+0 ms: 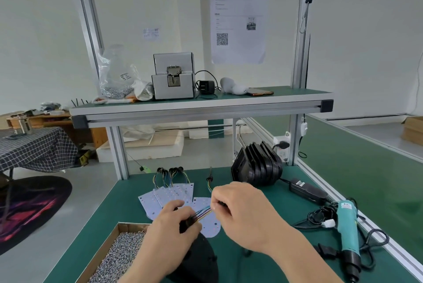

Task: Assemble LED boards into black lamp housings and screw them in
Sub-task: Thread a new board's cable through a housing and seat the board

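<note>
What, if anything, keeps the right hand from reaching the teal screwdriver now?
Probably yes: the teal screwdriver lies right of the right hand, only low cables between; but that hand pinches the coloured wires and must release them first.

Left hand [170, 221] and right hand [242, 209], both bare past the wrist.

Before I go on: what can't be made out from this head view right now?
Head view: both ends of the wire bundle, hidden inside the left hand and right hand.
Head view: the black housing, mostly covered by the left hand and forearm.
Head view: the screwdriver tip, cut by the bottom edge.
Head view: the wall sheet text, too small and blurred.
</note>
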### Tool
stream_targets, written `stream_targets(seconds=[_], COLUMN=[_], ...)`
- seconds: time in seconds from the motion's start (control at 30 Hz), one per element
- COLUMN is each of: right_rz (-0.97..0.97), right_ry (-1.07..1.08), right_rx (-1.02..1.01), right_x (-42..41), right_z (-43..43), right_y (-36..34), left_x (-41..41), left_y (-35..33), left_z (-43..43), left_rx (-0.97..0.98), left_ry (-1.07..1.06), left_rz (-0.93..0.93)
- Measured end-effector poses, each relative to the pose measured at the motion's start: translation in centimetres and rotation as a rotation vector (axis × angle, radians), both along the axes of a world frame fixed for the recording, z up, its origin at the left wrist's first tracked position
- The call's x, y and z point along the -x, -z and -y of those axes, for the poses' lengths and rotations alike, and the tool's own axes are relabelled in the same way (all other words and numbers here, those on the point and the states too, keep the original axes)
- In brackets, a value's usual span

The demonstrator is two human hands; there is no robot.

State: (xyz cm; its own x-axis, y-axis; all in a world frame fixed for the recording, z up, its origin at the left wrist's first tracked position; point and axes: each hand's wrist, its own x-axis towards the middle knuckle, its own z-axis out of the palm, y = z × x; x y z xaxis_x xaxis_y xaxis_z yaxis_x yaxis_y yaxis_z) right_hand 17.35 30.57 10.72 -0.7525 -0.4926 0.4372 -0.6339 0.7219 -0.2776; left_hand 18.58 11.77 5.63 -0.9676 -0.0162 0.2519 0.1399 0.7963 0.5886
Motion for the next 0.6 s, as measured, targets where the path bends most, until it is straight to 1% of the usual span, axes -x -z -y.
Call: stream_targets(seconds=[0.07,0.13,0.2,0.23,0.3,0.33,0.4,0.43,0.47,0.53,0.6], right_rz=[0.003,0.082,0.099,0.101,0.131,0.181,0.273,0.310,0.369,0.556,0.729], right_ry=[0.010,0.037,0.073,0.082,0.101,0.094,0.058,0.045,0.027,-0.041,-0.150], right_rx=[-0.143,-0.234,-0.286,-0.276,-0.173,-0.078,0.123,0.230,0.351,0.595,0.742], right_x=[-0.5,-1.2,-1.4,-1.3,-0.5,0.2,1.4,1.9,2.3,2.8,2.9], right_z=[1.1,2.7,3.7,3.9,3.5,3.0,1.9,1.2,0.6,-0.7,-1.4], right_y=[0.1,0.8,1.3,1.3,1.1,1.1,0.8,0.7,0.5,0.2,0.0], left_x=[-0.1,0.0,0.0,0.0,0.1,0.0,-0.6,-0.8,-0.9,-0.7,-0.1], left_y=[-0.4,-0.8,-1.2,-1.4,-1.4,-1.5,-2.1,-2.4,-2.6,-2.4,-1.6], left_z=[-1.1,-2.1,-2.6,-2.6,-1.9,-1.4,-0.2,0.4,1.0,2.1,2.4], left_rx=[0.085,0.186,0.240,0.226,0.130,0.046,-0.206,-0.341,-0.424,-0.459,-0.560], left_ry=[-0.039,-0.071,-0.083,-0.077,-0.016,0.038,0.147,0.175,0.178,0.194,0.305], left_rz=[0.000,-0.011,-0.009,-0.007,-0.003,0.008,0.050,0.061,0.054,0.034,0.079])
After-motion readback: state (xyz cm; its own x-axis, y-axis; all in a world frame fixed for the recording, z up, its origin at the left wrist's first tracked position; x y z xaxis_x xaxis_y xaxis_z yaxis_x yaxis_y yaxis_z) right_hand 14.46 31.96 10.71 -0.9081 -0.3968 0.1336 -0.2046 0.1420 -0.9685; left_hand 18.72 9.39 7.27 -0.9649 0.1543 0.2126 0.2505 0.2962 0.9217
